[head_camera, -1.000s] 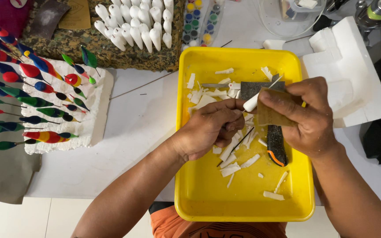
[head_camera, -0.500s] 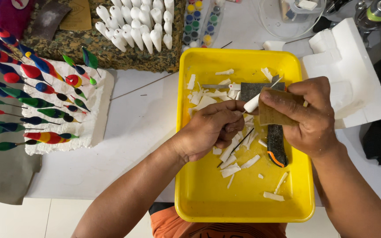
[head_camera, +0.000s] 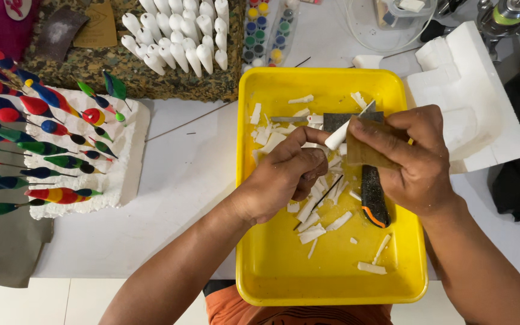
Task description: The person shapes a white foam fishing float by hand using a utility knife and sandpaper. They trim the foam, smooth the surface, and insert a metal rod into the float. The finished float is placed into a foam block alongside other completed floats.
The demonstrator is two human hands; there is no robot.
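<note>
1. While I watch from the head camera, my left hand (head_camera: 284, 177) is clenched around the stem of a white float body (head_camera: 336, 139), which sticks up from its fingers over the yellow tray (head_camera: 260, 265).
2. My right hand (head_camera: 419, 159) grips a tan piece of sandpaper (head_camera: 365, 153), pressed against the white float body just beside the left hand's fingertips.
3. Below the right hand, a black utility knife (head_camera: 373, 198) with an orange edge lies in the tray.
4. White shavings (head_camera: 311, 232) lie scattered under and below both hands.
5. Well left of the left hand, painted floats (head_camera: 49, 129) stand stuck in a white foam block (head_camera: 130, 156) on the tabletop (head_camera: 176, 198).
</note>
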